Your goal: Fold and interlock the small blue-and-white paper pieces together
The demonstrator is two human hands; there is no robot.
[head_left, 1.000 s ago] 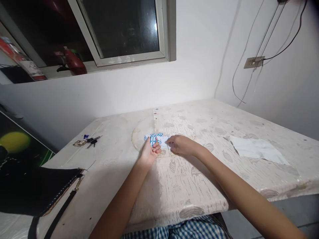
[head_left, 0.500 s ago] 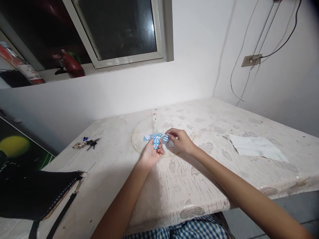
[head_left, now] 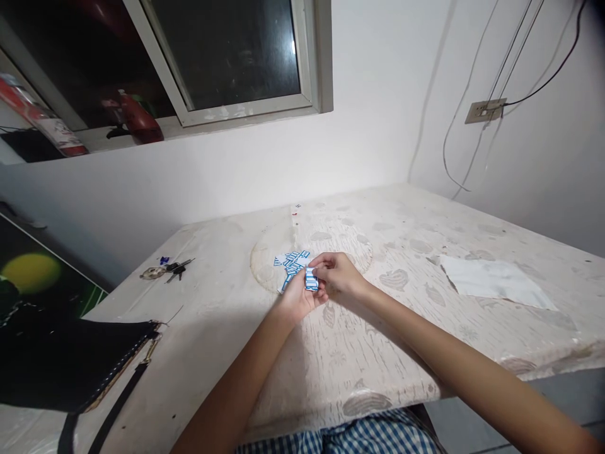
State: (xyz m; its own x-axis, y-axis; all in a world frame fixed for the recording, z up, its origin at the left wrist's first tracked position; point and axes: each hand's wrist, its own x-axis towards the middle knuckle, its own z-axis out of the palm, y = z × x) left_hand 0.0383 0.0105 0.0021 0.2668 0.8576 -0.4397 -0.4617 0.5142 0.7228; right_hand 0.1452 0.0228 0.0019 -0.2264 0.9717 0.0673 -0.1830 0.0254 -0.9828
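Small white cards with blue stripes and borders are between my hands. My left hand (head_left: 300, 297) is closed around a small stack of cards (head_left: 311, 280), thumb along its left edge. The fingers of my right hand (head_left: 338, 271) pinch at the upper right of that stack; whether they grip one card or several is hard to see. Just beyond, a loose pile of similar cards (head_left: 293, 260) lies overlapping on the table, partly hidden by my left hand.
The table (head_left: 227, 265) has a patterned plastic cover. At left lie keys (head_left: 176, 270) and a black bag (head_left: 70, 362) with a strap. A white cloth or paper (head_left: 494, 282) rests at right. A wall with a window (head_left: 227, 57) and a socket (head_left: 485, 111) stands behind.
My right hand has brought its cards down and left onto the stack in my left hand. My left hand has shifted slightly right, so more of the loose pile shows.
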